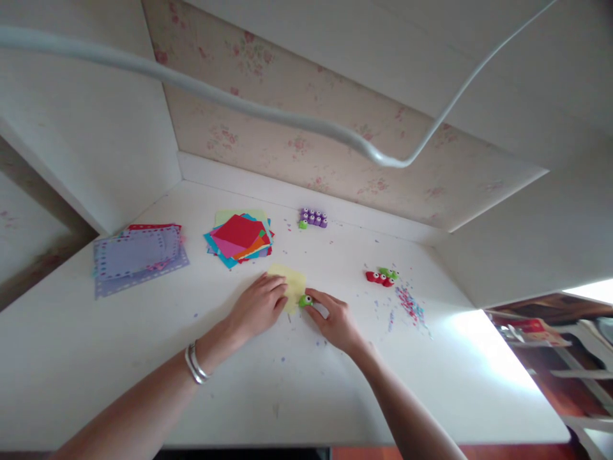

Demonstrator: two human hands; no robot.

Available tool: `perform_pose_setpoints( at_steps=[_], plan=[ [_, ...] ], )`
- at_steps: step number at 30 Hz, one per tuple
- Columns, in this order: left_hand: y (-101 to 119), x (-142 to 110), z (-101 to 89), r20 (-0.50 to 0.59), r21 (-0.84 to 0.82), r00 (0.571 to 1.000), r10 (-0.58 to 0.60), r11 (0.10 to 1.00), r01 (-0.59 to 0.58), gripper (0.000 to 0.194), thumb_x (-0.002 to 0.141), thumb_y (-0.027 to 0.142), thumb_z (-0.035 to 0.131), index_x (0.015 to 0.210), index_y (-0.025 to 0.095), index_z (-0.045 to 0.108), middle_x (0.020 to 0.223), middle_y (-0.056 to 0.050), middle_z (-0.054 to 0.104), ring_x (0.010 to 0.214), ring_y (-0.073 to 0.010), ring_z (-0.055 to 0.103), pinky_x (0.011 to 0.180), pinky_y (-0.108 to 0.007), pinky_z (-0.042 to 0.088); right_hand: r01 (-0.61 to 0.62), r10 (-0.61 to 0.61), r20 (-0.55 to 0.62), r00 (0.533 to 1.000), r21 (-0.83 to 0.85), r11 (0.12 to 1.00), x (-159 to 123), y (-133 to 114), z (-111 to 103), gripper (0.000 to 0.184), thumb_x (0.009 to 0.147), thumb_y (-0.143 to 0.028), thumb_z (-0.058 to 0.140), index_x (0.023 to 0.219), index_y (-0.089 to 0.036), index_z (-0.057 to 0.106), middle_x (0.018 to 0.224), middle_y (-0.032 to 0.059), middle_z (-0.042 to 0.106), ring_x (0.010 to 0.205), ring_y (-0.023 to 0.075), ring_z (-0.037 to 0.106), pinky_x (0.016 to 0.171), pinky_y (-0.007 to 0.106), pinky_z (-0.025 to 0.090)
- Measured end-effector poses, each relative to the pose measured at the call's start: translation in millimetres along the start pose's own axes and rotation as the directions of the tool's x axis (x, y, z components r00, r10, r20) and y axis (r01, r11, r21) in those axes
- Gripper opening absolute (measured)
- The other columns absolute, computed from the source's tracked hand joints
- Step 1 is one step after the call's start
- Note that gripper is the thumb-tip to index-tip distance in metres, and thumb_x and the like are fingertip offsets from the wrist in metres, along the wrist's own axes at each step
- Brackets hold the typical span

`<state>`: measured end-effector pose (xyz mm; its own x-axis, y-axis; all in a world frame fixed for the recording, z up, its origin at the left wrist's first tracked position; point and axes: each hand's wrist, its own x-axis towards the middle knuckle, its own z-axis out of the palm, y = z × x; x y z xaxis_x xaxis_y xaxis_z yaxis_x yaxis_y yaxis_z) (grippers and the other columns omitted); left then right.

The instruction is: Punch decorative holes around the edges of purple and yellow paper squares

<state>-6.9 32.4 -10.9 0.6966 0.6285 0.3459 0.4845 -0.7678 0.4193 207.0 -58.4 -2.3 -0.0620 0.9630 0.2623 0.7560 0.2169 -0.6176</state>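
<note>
A pale yellow paper square (291,281) lies flat on the white desk (143,358). My left hand (259,305) rests on its left edge, fingers bent and pressing it down. At the paper's right edge sits a small green punch (305,300) with an eye-like button. My right hand (334,319) is beside it, with thumb and fingertips closed round the punch. A silver bangle is on my left wrist.
A stack of coloured paper squares (240,237) lies behind the yellow sheet, and punched lilac sheets (138,257) at far left. Purple punches (313,218) stand by the back wall; red and green punches (382,276) at right, beside scattered confetti (409,305). A white cable (268,115) hangs overhead.
</note>
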Motion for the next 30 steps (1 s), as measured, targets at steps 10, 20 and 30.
perform_pose_setpoints(
  at_steps=[10, 20, 30],
  plan=[
    [-5, 3, 4.9, -0.014, -0.079, 0.999, 0.030, 0.996, -0.032, 0.033, 0.090, 0.006, 0.043, 0.109, 0.021, 0.065, 0.123, -0.005, 0.066, 0.122, -0.0193, 0.055, 0.114, -0.047, 0.032, -0.039, 0.041, 0.009, 0.999, -0.190, 0.981, -23, 5, -44, 0.025, 0.091, -0.031, 0.060, 0.113, -0.027, 0.069, 0.127, 0.0078, 0.064, 0.111, 0.0242, 0.064, 0.096, 0.041, 0.054],
    [-5, 4, 3.5, -0.046, 0.090, 0.998, -0.034, 0.995, 0.038, 0.025, 0.093, 0.026, 0.047, 0.111, 0.018, 0.064, 0.123, -0.010, 0.064, 0.116, -0.0258, 0.056, 0.106, -0.047, 0.039, -0.178, 0.171, -0.111, 0.979, -0.053, 0.983, -14, 9, -46, 0.017, 0.090, -0.028, 0.060, 0.099, -0.027, 0.074, 0.102, 0.0026, 0.074, 0.090, 0.0182, 0.070, 0.083, 0.031, 0.057],
    [-7, 3, 8.8, -0.045, 0.058, 0.997, -0.060, 0.996, 0.063, 0.027, 0.091, 0.026, 0.048, 0.112, 0.024, 0.065, 0.126, -0.007, 0.064, 0.118, -0.0248, 0.057, 0.109, -0.048, 0.035, -0.491, 0.389, -0.312, 0.867, -0.394, 0.777, 27, 109, -168, 0.030, 0.087, -0.038, 0.055, 0.107, -0.025, 0.073, 0.093, 0.0036, 0.077, 0.086, 0.0210, 0.072, 0.076, 0.029, 0.054]
  ],
)
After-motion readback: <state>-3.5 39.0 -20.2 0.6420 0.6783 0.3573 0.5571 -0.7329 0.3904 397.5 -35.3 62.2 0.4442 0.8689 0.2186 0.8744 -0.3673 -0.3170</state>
